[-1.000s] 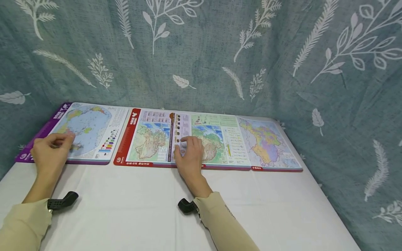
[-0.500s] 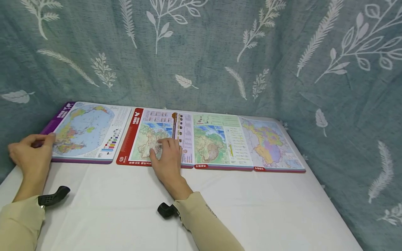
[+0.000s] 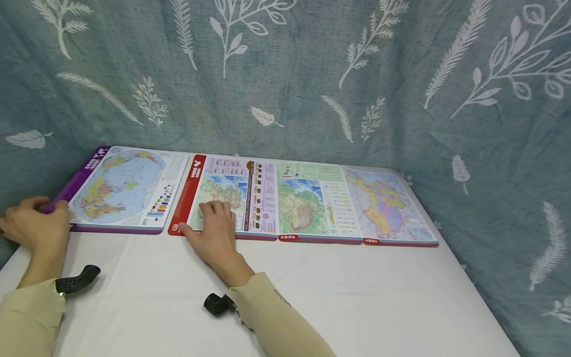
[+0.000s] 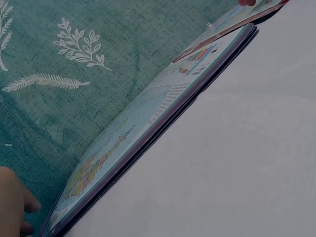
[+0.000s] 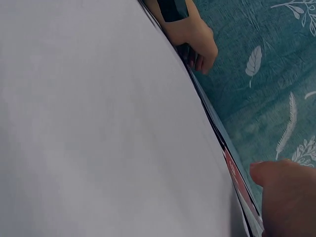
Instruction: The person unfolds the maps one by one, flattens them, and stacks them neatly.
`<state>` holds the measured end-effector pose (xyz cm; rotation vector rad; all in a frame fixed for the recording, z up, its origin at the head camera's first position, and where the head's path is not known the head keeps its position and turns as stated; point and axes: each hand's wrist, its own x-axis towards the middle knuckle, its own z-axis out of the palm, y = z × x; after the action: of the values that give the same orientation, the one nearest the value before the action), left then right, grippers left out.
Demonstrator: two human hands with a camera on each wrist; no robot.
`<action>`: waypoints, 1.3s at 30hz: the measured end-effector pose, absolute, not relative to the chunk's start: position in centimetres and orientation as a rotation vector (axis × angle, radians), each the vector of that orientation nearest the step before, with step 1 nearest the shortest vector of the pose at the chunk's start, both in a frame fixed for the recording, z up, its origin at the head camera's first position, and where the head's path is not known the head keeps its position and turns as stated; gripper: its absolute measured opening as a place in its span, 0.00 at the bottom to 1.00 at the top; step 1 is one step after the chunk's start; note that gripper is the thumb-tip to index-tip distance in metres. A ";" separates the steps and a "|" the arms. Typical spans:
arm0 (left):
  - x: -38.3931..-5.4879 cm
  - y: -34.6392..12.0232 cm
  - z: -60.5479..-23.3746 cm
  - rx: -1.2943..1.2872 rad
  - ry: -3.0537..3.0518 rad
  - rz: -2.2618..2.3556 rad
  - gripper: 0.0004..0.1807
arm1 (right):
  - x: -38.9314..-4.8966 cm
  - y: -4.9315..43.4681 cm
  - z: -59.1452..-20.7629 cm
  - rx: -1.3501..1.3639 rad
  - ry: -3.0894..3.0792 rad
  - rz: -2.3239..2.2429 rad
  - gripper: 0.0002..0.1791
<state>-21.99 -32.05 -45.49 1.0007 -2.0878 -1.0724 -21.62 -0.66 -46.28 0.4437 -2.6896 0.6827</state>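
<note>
A folded world map with a purple border (image 3: 134,186) lies at the left of the table, its stacked layers showing along the near edge in the left wrist view. At its near left corner my left hand (image 3: 37,223) has the thumb by the map's face and the fingers bent at the outer edge; whether they pinch it is unclear. To the right, a red-bordered folding map (image 3: 312,198) lies spread out in several panels. My right hand (image 3: 214,233) rests on its leftmost panel, fingers relaxed, thumb toward the red strip. Nothing is held in it.
A white cloth (image 3: 357,297) covers the table in front of the maps. A blue-green leaf-patterned curtain (image 3: 290,74) hangs right behind them and along the right side. The two maps lie side by side with a narrow gap.
My left hand has moved left from over the world map to its purple outer edge. My right hand has slid left across the red-bordered map to its first panel. The view shifted slightly.
</note>
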 end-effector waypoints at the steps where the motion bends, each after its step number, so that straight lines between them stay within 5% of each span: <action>1: -22.0 -32.0 -45.5 1.012 -2.096 -1.071 0.27 | -21.6 -0.9 -46.3 0.451 -2.696 0.671 0.32; 39: -22.0 -32.5 -46.0 1.021 -2.123 -0.948 0.24 | -21.0 -4.6 -46.0 0.796 -2.752 0.771 0.38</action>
<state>-22.04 -32.54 -46.00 1.0209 -2.1229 -0.9483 -20.98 -4.59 -45.95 0.7962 -2.7516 0.7713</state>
